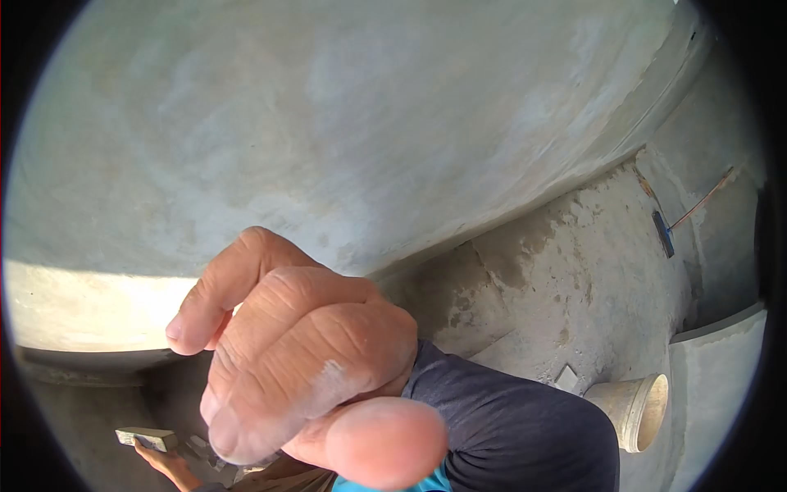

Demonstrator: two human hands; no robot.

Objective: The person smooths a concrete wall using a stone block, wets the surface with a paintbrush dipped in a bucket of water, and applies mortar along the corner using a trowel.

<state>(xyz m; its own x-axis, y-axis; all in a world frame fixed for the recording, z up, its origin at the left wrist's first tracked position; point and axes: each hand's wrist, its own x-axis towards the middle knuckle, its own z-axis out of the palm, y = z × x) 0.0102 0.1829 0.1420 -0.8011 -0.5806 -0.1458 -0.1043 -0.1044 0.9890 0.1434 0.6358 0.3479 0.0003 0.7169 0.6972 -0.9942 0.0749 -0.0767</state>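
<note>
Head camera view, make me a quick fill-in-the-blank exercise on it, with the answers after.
1. The block is held by a hand at the lower ____ of the picture.
2. The hand nearest the camera looks ____ than that one.
3. The long-handled tool has a head coloured ____.
4. Right of the dark-trousered leg is a round-rimmed ____.

Missing words: left; larger; blue; bucket.

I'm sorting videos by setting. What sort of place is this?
Likely a building site or somewhere being renovated, judging by the bare grey wall, the blotchy floor and the bucket.
</note>
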